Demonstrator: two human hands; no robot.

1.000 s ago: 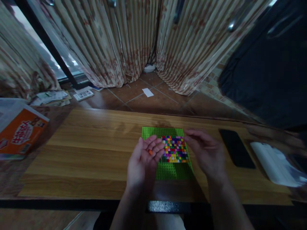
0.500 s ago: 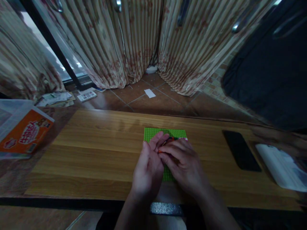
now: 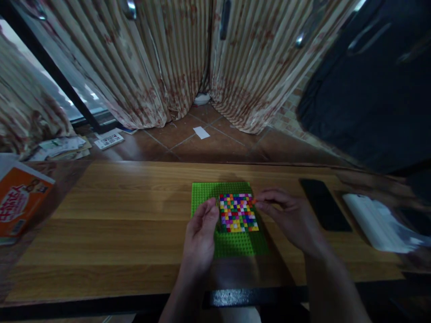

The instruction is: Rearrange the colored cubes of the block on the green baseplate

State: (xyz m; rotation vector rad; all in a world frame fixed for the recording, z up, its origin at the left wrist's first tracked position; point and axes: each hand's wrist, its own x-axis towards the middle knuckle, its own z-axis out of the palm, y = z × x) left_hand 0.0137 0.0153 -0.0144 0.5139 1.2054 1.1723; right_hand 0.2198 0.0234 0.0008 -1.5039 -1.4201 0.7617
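A green studded baseplate (image 3: 235, 244) lies on the wooden table (image 3: 117, 224) in front of me. A square patch of small multicoloured bricks (image 3: 238, 212) covers its upper right part. My right hand (image 3: 291, 220) is at the patch's top right corner, thumb and fingertips pinched on a small orange brick (image 3: 254, 201). My left hand (image 3: 200, 235) rests back-up on the plate, its curled fingers together against the patch's left edge. Its palm is hidden.
A black phone (image 3: 325, 204) lies flat to the right of the plate, with a white packet (image 3: 370, 222) beyond it. An orange box (image 3: 18, 202) sits at the table's left end. Curtains and scattered papers (image 3: 60, 148) lie on the floor behind.
My left palm was open upward with an orange brick in it. My right hand reached into it, then moved off to the patch's top right corner. My left hand turned over onto the plate.
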